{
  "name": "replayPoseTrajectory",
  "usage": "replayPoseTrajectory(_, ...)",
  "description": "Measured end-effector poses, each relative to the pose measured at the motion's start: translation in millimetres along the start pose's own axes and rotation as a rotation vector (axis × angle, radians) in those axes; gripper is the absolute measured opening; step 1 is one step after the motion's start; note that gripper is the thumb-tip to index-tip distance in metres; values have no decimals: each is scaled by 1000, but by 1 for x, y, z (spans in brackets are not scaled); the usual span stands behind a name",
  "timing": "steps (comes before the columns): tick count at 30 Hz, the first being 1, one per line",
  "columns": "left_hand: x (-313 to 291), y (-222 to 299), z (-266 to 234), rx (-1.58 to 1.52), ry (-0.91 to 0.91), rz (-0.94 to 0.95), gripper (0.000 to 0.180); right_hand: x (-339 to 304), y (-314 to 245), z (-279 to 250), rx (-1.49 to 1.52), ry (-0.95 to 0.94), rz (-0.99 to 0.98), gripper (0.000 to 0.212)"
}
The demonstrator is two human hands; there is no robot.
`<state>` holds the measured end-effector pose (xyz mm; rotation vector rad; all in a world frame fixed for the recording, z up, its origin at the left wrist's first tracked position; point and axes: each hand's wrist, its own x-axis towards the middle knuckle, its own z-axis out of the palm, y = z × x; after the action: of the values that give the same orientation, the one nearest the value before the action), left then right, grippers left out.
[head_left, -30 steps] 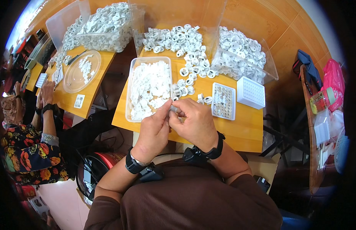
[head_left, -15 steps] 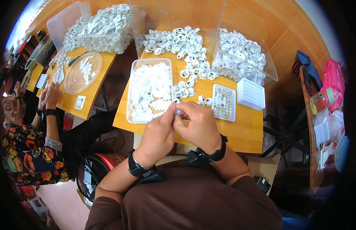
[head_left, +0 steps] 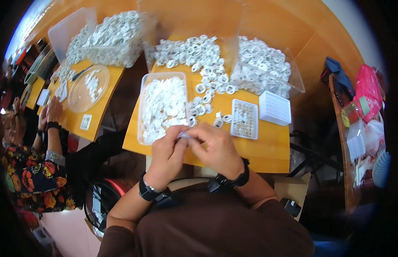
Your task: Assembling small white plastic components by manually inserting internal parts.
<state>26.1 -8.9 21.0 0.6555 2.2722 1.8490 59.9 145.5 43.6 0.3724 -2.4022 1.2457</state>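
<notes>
The left hand (head_left: 166, 147) and right hand (head_left: 217, 143) meet above the near edge of the desk (head_left: 267, 154), left of its middle. The left hand pinches a small pale part (head_left: 183, 135) between thumb and fingers; the right hand's fingertips are closed on the same part, which the 2 hands partly hide, so its shape cannot be told. A clear tub (head_left: 141, 103) of small white pieces (head_left: 164, 103) stands along the desk's left edge. Loose white rings (head_left: 199, 53) spread from the far edge toward the middle. Nearer the right edge lies a white tray (head_left: 244, 137) of round discs (head_left: 244, 120), and just beside it, at that edge, a white block with holes (head_left: 274, 109). A clear bin (head_left: 297, 83) heaped with more white rings stands at the far right corner.
</notes>
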Motion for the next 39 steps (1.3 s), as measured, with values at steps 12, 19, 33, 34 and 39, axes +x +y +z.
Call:
replayPoseTrajectory(12, -2, 6, -5, -92, -24, -72, 23, -7, -4, 2, 46, 21, 8, 11)
replayPoseTrajectory(19, 2, 4, 0, -139, -93, -135, 48, 4, 10, -25, -63, -39, 26, 6)
replayPoseTrajectory(33, 4, 7, -5, -279, -120, -219, 54, 65, 85, -122, -362, 114, 124, 19)
replayPoseTrajectory(34, 3, 7, -6, -278, -115, -221, 54, 66, 88, -111, -359, 110, 123, 19)
replayPoseTrajectory(39, 3, 9, -3, -334, -150, -274, 54, 91, 109, -54, -543, -118, 92, 18)
